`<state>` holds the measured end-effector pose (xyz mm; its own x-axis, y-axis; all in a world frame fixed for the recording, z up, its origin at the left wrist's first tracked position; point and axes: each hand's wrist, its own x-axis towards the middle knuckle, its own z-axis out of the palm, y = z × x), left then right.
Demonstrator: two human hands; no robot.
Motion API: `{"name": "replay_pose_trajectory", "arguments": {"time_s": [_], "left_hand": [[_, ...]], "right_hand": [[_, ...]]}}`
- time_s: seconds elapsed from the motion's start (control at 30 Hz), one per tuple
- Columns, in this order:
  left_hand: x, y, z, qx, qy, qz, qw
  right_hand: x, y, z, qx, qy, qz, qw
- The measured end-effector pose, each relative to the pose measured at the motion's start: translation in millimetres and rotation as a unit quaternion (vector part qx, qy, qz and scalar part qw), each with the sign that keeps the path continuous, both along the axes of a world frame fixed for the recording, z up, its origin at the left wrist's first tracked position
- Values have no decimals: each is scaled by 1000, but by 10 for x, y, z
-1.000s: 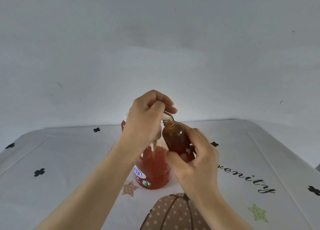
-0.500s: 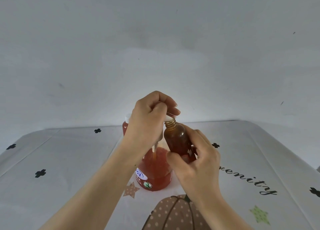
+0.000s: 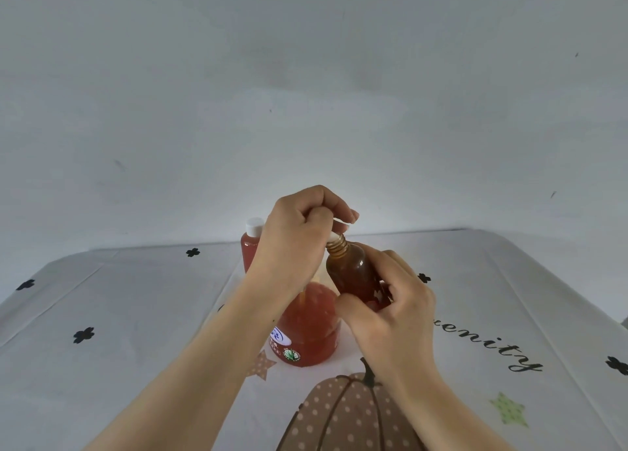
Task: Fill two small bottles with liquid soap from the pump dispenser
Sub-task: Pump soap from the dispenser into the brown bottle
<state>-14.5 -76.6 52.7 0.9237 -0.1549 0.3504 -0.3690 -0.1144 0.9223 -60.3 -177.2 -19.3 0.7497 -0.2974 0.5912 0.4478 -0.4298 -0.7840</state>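
Presently: left hand [image 3: 292,243] curled over pump dispenser [image 3: 309,328] head, gripping it; right hand [image 3: 390,318] grips uncapped small bottle [image 3: 353,274], tilted, neck at nozzle [image 3: 334,237]; capped bottle [image 3: 250,246] behind left hand.

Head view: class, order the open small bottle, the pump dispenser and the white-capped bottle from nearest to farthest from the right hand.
1. open small bottle, held in the right hand.
2. pump dispenser, just left of it.
3. white-capped bottle, behind, farther left.
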Motion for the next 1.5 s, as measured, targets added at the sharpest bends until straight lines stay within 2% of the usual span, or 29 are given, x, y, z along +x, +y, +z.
{"name": "replay_pose_trajectory", "arguments": {"time_s": [0.17,0.33,0.53,1.03,1.5], "left_hand": [[-67,17,56,12,6,-5,1000],[19,38,38,31,-18,47,998],[50,67,72,5,18,30,999],[68,66,44,-15,13,28,999],[104,67,24,48,18,3,999]], "right_hand": [[-8,21,9,5,2,1,1000],[-24,40,51,7,-10,-2,1000],[-41,47,55,12,0,3,1000],[-79,46,70,35,-9,21,999],[-87,26,47,42,14,20,999]]}}
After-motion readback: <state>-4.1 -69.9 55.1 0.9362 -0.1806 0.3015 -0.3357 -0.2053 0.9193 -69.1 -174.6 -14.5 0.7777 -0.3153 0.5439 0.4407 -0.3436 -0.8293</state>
